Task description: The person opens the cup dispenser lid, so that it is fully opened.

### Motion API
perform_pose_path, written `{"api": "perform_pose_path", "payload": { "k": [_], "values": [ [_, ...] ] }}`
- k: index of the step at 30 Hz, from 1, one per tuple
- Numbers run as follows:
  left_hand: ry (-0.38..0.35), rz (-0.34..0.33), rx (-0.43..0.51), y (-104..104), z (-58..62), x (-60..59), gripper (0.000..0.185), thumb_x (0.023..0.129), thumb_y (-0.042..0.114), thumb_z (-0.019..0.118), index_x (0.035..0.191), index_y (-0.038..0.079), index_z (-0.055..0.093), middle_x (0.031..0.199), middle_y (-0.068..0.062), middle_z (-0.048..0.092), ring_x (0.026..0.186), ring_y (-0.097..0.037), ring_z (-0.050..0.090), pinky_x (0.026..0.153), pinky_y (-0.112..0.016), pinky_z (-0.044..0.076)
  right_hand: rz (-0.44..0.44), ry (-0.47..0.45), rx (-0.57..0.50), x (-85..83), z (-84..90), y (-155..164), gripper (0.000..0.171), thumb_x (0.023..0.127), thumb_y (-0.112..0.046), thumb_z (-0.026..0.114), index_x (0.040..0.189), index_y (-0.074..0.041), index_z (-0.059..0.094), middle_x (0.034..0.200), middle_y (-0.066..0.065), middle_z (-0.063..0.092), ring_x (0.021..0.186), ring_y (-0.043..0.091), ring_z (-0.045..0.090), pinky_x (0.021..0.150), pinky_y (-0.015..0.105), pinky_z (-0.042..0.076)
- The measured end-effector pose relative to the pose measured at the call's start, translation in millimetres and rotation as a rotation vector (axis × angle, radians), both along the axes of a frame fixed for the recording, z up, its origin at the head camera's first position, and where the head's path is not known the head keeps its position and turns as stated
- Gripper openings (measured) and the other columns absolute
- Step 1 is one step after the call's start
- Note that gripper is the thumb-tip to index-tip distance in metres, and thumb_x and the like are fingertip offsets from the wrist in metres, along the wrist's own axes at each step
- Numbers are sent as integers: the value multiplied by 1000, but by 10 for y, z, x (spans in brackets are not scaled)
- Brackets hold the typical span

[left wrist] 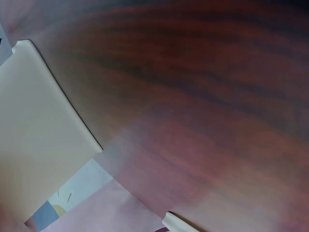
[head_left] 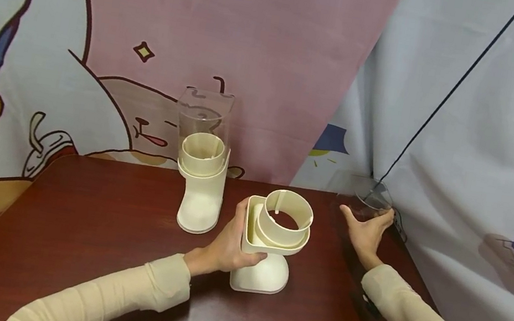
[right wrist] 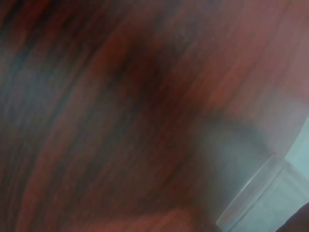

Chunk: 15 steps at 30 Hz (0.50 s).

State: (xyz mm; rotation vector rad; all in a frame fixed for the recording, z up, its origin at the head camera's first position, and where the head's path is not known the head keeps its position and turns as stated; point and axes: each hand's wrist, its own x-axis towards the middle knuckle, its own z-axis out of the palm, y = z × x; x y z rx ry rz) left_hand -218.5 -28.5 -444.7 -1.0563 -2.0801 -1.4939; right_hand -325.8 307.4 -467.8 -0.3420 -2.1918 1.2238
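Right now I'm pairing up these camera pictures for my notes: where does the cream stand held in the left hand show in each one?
Head: just right of centre, below mid-height; the cream stand is gripped by the left hand.
Left wrist: large at the left edge, cut off by the frame.
Right wrist: not in it.
Shared landmark: the dark red tabletop, seen in all three.
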Motion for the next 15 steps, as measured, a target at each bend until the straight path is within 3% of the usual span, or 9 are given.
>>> {"api": "perform_pose_path", "payload": {
  "k": [2,5,9,12,15],
  "values": [
    [-3,0,-2,12,3,3,105,58,31,74,138,14,9,123,-1,42,105,-14,49,92,-27,40,-12,-41,0,16,-10,18,114,60,-51,76,140,-20,1,137,12,15,125,30,29,103,43,26],
    [-10,-1,-6,33,-2,8,106,58,31,75,138,14,8,123,-2,41,105,-14,49,92,-27,40,-13,-213,13,96,-3,61,121,58,-63,70,141,-17,-5,142,15,5,129,35,23,104,48,25],
    [-11,-2,-13,28,178,144,102,58,23,75,135,3,11,122,-8,42,104,-17,49,92,-27,40,46,-423,40,312,34,93,126,59,-73,61,141,-11,-12,143,20,-7,132,38,12,104,53,21],
    [0,-3,-12,-3,324,238,98,57,17,73,132,-5,13,120,-13,43,103,-19,49,91,-27,40,85,-443,57,468,68,60,123,61,-73,59,142,-9,-10,144,20,-5,131,40,15,102,55,22],
    [5,-7,-6,-21,309,219,98,58,17,73,132,-4,13,120,-13,43,102,-19,49,91,-27,40,100,-440,89,572,95,2,119,63,-74,56,143,-10,-5,145,17,-1,128,41,21,99,57,25]
  ]
}}
